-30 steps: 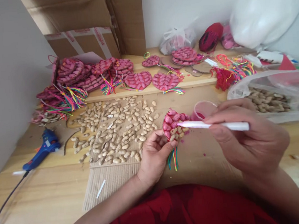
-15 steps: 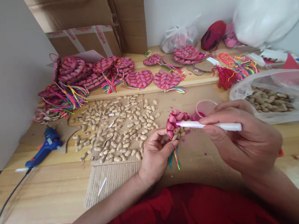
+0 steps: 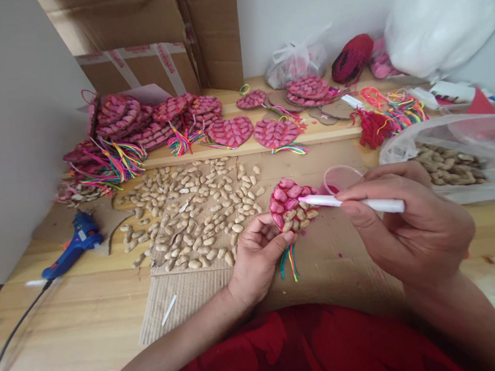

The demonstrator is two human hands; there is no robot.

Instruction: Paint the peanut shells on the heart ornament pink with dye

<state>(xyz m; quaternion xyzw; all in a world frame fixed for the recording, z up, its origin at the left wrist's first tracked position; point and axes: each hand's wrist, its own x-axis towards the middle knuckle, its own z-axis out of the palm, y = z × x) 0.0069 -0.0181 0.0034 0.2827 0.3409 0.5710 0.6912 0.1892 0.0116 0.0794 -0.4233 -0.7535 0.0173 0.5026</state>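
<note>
My left hand point(image 3: 255, 259) holds a heart-shaped peanut ornament point(image 3: 289, 205) by its lower edge; a coloured tassel point(image 3: 288, 260) hangs beneath it. The upper peanuts are painted pink, the lower ones are still bare. My right hand point(image 3: 405, 224) grips a white paintbrush point(image 3: 355, 202), whose pink tip touches the ornament's right side. A small plastic cup of pink paint point(image 3: 340, 179) stands just behind the brush.
Loose peanuts point(image 3: 193, 210) lie spread on cardboard to the left. A blue glue gun point(image 3: 73, 245) rests at far left. Finished pink hearts point(image 3: 230, 131) and tassels point(image 3: 115, 161) line the back ledge. A plastic bag of peanuts point(image 3: 447, 170) sits at right.
The ornament has tilted flatter toward me, showing more of its face. The brush tip has shifted from the left part of the heart to its right side.
</note>
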